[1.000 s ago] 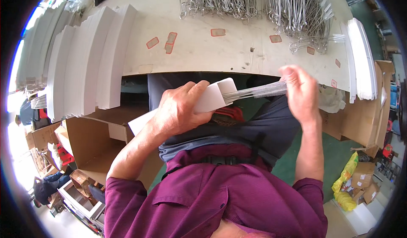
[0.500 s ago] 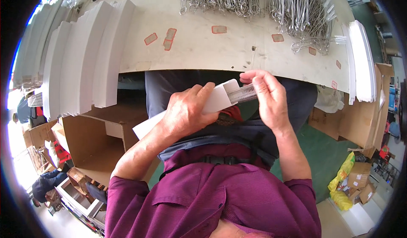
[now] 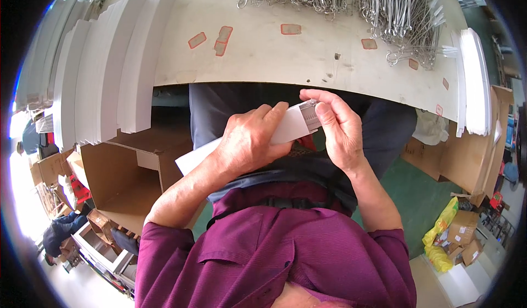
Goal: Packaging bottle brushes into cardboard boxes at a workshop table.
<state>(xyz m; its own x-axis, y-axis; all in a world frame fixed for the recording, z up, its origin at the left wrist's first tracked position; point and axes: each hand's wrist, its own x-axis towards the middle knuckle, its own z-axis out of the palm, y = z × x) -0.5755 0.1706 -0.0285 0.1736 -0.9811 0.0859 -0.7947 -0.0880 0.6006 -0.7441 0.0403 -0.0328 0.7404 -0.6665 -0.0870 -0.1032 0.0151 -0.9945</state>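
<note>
A long white carton [image 3: 291, 128] slants across my lap, its opened end up and to the right. My left hand [image 3: 248, 136] is closed around the carton's middle. A silvery ribbed wire piece [image 3: 311, 116] sticks a short way out of that end; the rest of it is hidden inside. My right hand [image 3: 343, 131] has its thumb and fingers at the protruding part, gripping it loosely. Bundles of looped metal wire rods [image 3: 398, 17] lie at the back of the table [image 3: 247, 61].
Flat white cartons [image 3: 101, 77] stand stacked at the table's left, and more white cartons [image 3: 473, 83] at its right edge. An open cardboard box [image 3: 123, 176] sits below on the left. Another cardboard box [image 3: 466, 160] and a yellow bag [image 3: 442, 236] are on the right.
The ribbed piece has slid deeper into the carton, so less of it shows. My right hand has moved left, closer to the carton's end.
</note>
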